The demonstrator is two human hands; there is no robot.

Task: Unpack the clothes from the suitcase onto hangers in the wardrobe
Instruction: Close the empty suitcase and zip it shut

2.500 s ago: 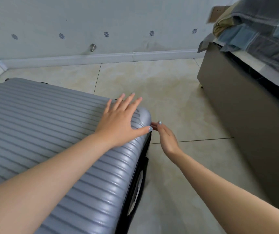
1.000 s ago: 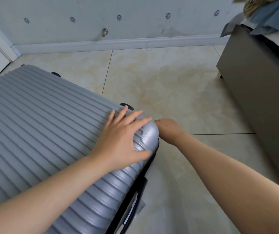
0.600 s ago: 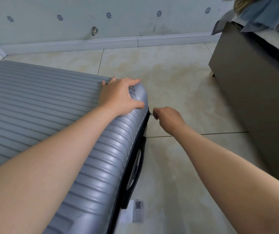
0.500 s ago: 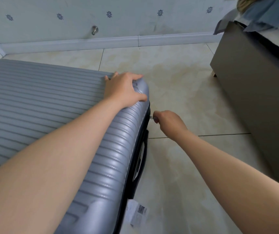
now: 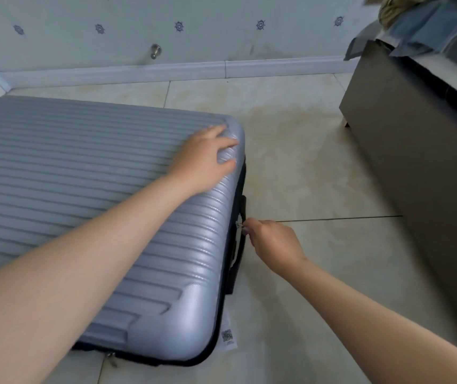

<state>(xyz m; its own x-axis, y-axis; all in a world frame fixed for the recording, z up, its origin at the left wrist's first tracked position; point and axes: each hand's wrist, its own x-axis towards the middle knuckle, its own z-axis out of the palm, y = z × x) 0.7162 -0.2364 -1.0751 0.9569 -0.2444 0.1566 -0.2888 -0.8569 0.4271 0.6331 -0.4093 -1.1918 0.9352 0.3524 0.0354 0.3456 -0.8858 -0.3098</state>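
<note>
While the suitcase lies flat on the floor, filling the left and middle of the frame, we see its lid as a grey-blue hard shell with raised ribs running along its length, rounded corners and a black band around the seam. Our left hand lies flat on the lid's upper right corner, fingers spread and open, gripping nothing. Along the right edge of the case a black side handle stands out, and a white tag with a printed code pokes from under the lower right corner. Just right of the seam, at mid-frame, our right hand is closed in a pinch on the small metal zipper pull. A second zipper pull hangs at the bottom edge of the case.

Pale beige tiles with dark grout lines and brownish staining make up the floor. Across the top of the frame runs a white skirting board below a pale wall dotted with small ship's-wheel motifs. At the right edge stands a dark cabinet with folded fabrics piled on top.
</note>
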